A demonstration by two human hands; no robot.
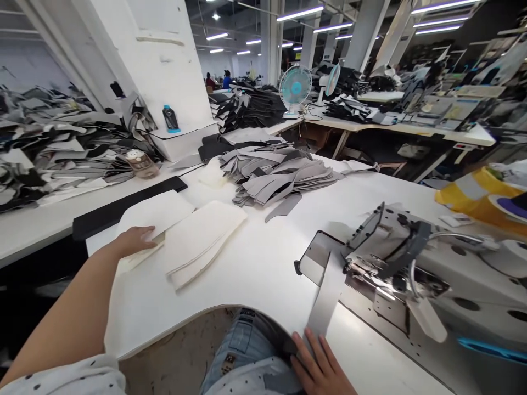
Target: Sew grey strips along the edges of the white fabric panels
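My left hand (135,241) lies on the edge of a cream fabric piece (156,216), fingers pointing right, and holds no other thing. Just to its right sits a second stack of cream fabric pieces (201,241), not touching the hand. My right hand (319,365) is at the table's near edge, its fingers on the lower end of a long grey fabric strip (327,296). That strip lies on the white table (255,291) and runs up beside the sewing machine head (391,258). A heap of grey cut pieces (275,175) lies further away.
A black strip (127,208) lies beyond my left hand. Mixed fabric heaps (61,148) cover the left table, with a bottle (170,118) and plastic box (142,163) nearby. A yellow bag (477,200) sits right. Fans (295,90) and distant co-workers (218,80) stand beyond.
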